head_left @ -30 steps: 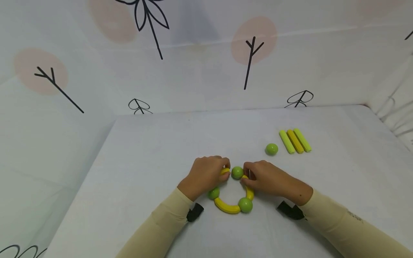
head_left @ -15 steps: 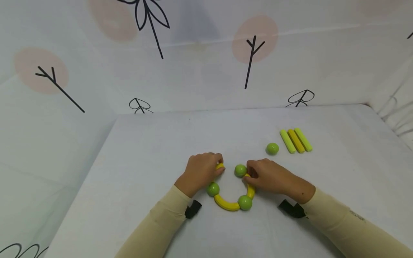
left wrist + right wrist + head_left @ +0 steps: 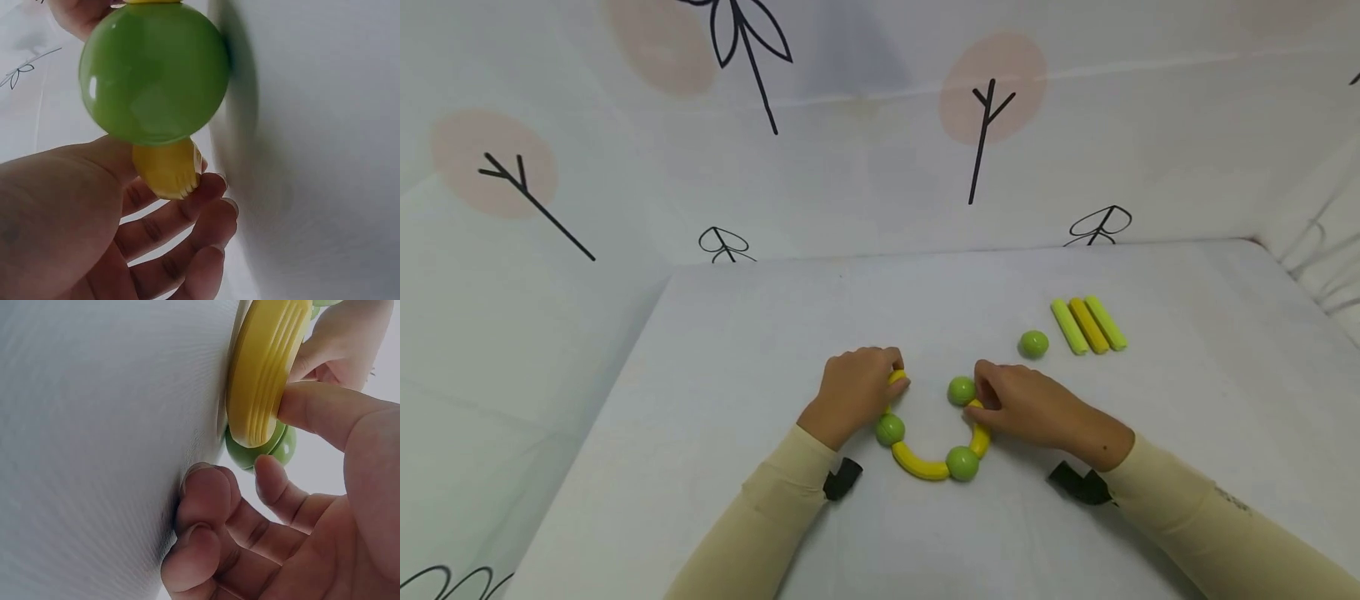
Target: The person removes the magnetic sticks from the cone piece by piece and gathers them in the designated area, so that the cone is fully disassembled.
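Observation:
My left hand (image 3: pixel 853 396) pinches a yellow curved rod (image 3: pixel 897 377) near its far end. That rod's other end meets a glossy green ball (image 3: pixel 890 429), which fills the upper left wrist view. A lower yellow curved rod (image 3: pixel 919 464) links this ball to a second green ball (image 3: pixel 962 463). From there a third curved rod (image 3: pixel 980 440), grooved along its side in the right wrist view, runs up to another green ball (image 3: pixel 962 391). My right hand (image 3: pixel 1037 412) holds this third rod between thumb and fingers. A gap separates the two upper ends of the chain.
Behind my right hand a loose green ball (image 3: pixel 1033 343) lies on the white table. Beside it are two straight lime sticks (image 3: pixel 1069 326) with a straight yellow stick (image 3: pixel 1088 325) between them. A patterned white cloth (image 3: pixel 865 167) hangs beyond the table's back edge.
My left hand has moved left and slightly away with its rod, widening the gap to the upper green ball. The left green ball has shifted slightly with it. My right hand has barely moved.

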Available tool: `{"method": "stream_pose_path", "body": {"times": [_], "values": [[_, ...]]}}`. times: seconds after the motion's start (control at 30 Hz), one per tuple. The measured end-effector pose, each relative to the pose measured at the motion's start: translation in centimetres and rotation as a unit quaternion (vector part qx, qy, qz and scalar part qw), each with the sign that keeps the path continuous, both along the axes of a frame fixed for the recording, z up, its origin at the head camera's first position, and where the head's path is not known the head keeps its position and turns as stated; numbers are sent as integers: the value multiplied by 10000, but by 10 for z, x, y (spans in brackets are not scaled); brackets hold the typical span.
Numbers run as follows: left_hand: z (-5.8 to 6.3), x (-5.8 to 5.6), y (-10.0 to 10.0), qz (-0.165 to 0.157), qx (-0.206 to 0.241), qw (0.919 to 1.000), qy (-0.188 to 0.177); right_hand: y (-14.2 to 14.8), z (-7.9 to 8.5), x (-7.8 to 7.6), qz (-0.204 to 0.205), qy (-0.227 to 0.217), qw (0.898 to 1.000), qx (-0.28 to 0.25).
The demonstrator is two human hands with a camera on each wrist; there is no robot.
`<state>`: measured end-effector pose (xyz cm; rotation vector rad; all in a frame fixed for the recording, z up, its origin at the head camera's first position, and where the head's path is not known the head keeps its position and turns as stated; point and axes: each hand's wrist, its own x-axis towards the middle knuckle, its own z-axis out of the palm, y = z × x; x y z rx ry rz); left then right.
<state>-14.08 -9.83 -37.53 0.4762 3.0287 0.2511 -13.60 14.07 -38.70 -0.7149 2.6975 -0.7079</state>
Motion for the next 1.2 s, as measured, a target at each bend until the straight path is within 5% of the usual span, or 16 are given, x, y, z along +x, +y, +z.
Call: {"method": "stream_pose_path", "body": {"times": [0.47,0.63,0.83,1.0,1.2], "values": [[0,-1,-2,327,-104,9993,-115,-1,0,0,78,39,9999,136],[3,1,0,223,-56,9989,409,-2,1,-1,-29,194,9998,91],[12,8,9,-179,292,9944,1003,-5,6,-3,-451,911,9942,-352],[22,18,19,-748,739,9940,308,-4,5,-2,-143,711,9955,-612],[22,28,28,-1427,828,9833,-766,-2,1,-1,424,593,9960,-510]]}}
